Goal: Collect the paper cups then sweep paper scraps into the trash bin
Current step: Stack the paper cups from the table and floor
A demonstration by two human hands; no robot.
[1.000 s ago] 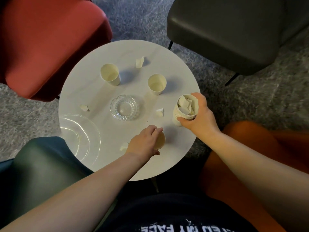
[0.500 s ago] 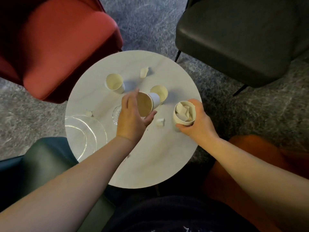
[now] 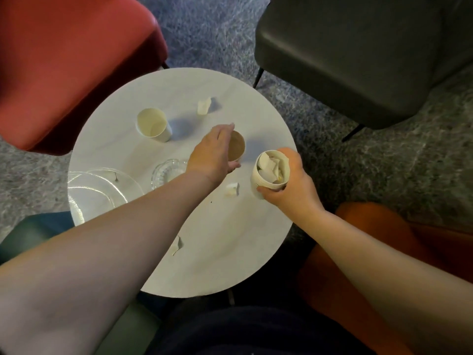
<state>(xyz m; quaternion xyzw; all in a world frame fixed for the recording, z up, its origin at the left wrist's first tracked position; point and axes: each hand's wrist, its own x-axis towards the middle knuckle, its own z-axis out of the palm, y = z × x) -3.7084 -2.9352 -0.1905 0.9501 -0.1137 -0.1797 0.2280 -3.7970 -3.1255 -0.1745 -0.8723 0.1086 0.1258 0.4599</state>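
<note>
On the round white table (image 3: 230,252) my left hand (image 3: 213,155) grips a paper cup (image 3: 236,149) from the side, its brown inside showing, near the table's middle. Whether another cup sits under it I cannot tell. My right hand (image 3: 290,187) holds a stack of paper cups (image 3: 268,172) stuffed with white paper scraps at the table's right edge. One empty paper cup (image 3: 152,124) stands upright at the back left. Loose paper scraps lie at the back (image 3: 204,106), between my hands (image 3: 232,189), and by my left forearm (image 3: 177,245).
A glass ashtray (image 3: 166,172) sits partly under my left wrist, and a clear glass plate (image 3: 102,193) lies at the table's left edge. A red chair (image 3: 64,60), a dark grey chair (image 3: 358,47), an orange seat (image 3: 384,252) and a teal seat (image 3: 25,239) ring the table. No trash bin shows.
My left hand lifted a cup from the near edge, carried it to the table's middle and lowered it where the centre cup stood. My right hand kept holding its stack.
</note>
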